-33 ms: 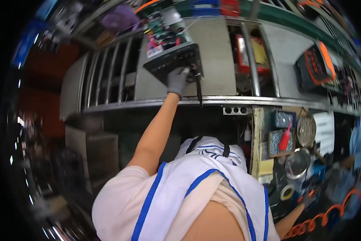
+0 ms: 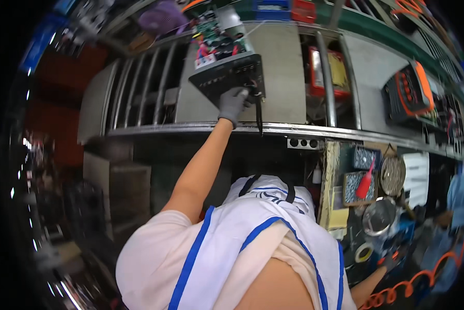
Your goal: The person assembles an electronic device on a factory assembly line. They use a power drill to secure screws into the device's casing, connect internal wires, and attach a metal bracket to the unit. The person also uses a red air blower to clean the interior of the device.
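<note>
My left hand [image 2: 233, 105], in a grey glove, reaches to a black panel [image 2: 221, 77] on the front of an open unit with circuit boards [image 2: 219, 39]. Its fingers are bent beside a black cable [image 2: 259, 116] that hangs from the panel over the bench edge. What lies between the fingers is hidden. My right hand [image 2: 392, 261], dark-gloved and small, is low at the right among tools on a side table. Next to it are orange-red parts [image 2: 395, 255], perhaps a tool's handles; blur hides whether its fingers grip them.
Metal rollers [image 2: 326, 77] and rails break up the bench. At right stands an orange-and-black unit [image 2: 410, 93]. The side table carries a red bottle [image 2: 365, 185], trays of small parts [image 2: 358, 188], a round metal dish [image 2: 379, 216] and a tape roll [image 2: 363, 252]. An orange coiled hose [image 2: 407, 289] crosses nearby.
The whole view has shifted slightly. My left hand stays at the black panel, and my right hand remains by the orange-red parts, a little lower in the picture.
</note>
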Demonstrator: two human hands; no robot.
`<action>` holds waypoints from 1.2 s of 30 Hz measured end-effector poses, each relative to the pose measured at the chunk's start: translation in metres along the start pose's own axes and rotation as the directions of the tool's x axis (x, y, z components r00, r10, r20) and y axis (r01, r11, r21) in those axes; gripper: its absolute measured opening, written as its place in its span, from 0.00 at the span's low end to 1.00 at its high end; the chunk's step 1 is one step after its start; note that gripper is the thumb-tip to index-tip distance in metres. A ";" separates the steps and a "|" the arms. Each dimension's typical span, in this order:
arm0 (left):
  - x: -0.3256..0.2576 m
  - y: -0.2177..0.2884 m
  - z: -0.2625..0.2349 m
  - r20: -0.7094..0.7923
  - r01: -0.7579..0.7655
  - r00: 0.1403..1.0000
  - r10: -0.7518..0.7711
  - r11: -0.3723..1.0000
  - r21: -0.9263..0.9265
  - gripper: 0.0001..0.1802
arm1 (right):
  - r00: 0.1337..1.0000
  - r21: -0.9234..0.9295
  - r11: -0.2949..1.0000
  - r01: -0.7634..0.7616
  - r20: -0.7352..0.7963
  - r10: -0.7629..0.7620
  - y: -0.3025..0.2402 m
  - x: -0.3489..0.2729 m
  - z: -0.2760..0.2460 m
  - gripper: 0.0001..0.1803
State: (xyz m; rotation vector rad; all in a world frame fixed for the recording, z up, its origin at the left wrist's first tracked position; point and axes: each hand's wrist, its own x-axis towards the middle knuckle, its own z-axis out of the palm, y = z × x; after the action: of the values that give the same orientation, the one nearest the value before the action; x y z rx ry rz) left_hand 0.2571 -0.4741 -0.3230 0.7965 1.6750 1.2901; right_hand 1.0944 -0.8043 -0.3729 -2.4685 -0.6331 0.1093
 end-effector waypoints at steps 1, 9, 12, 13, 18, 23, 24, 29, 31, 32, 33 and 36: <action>-0.006 -0.010 0.001 0.037 0.020 0.999 -0.021 0.999 0.033 0.11 | 0.952 0.059 0.958 -0.281 0.142 0.271 0.017 0.018 0.005 0.38; -0.083 -0.031 -0.065 -0.191 0.118 0.975 -0.112 0.993 0.017 0.11 | 0.936 -0.644 0.685 -0.340 -0.300 0.183 -0.080 -0.002 0.063 0.40; -0.058 -0.018 -0.097 -0.348 -0.040 0.936 0.059 0.997 0.060 0.12 | 0.927 -0.697 0.695 -0.177 -0.356 -0.121 -0.181 -0.046 0.050 0.39; -0.048 -0.011 -0.104 -0.378 -0.110 0.917 0.129 0.991 0.073 0.12 | 0.950 -0.600 0.797 0.066 -0.207 -0.235 -0.183 -0.025 0.054 0.35; 0.013 0.039 -0.100 -0.423 -0.522 0.668 0.613 0.790 0.321 0.14 | 0.797 0.683 0.621 0.385 0.093 -0.597 -0.343 -0.083 0.183 0.19; 0.045 0.073 -0.053 -0.500 -0.386 0.698 0.512 0.858 0.339 0.21 | 0.221 0.923 0.328 0.204 0.283 -0.933 -0.588 -0.300 0.248 0.21; 0.042 0.084 -0.039 -0.511 -0.357 0.724 0.462 0.886 0.295 0.23 | 0.192 0.937 0.348 -0.014 0.344 -0.919 -0.612 -0.320 0.276 0.22; 0.028 0.084 -0.027 -0.506 -0.300 0.677 0.534 0.828 0.473 0.25 | 0.083 0.893 0.426 -0.144 0.440 -0.894 -0.654 -0.383 0.321 0.24; 0.027 0.096 -0.021 -0.525 -0.266 0.691 0.497 0.850 0.454 0.26 | 0.167 0.884 0.431 -0.182 0.460 -0.872 -0.652 -0.390 0.319 0.23; 0.025 0.097 -0.022 -0.535 -0.241 0.699 0.475 0.860 0.450 0.27 | 0.206 0.875 0.438 -0.207 0.476 -0.855 -0.650 -0.396 0.312 0.22; 0.036 0.085 -0.026 -0.573 -0.240 0.648 0.502 0.848 0.472 0.27 | 0.219 0.861 0.443 -0.250 0.496 -0.840 -0.649 -0.398 0.303 0.16; 0.043 0.067 -0.046 -0.636 -0.310 0.588 0.499 0.866 0.392 0.28 | 0.195 0.854 0.439 -0.279 0.499 -0.845 -0.629 -0.408 0.272 0.15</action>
State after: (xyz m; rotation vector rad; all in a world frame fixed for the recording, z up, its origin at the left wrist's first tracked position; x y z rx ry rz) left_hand 0.1964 -0.4379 -0.2645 0.9180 2.4167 1.9304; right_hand 0.4140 -0.4009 -0.2721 -0.8421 -1.2444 1.5005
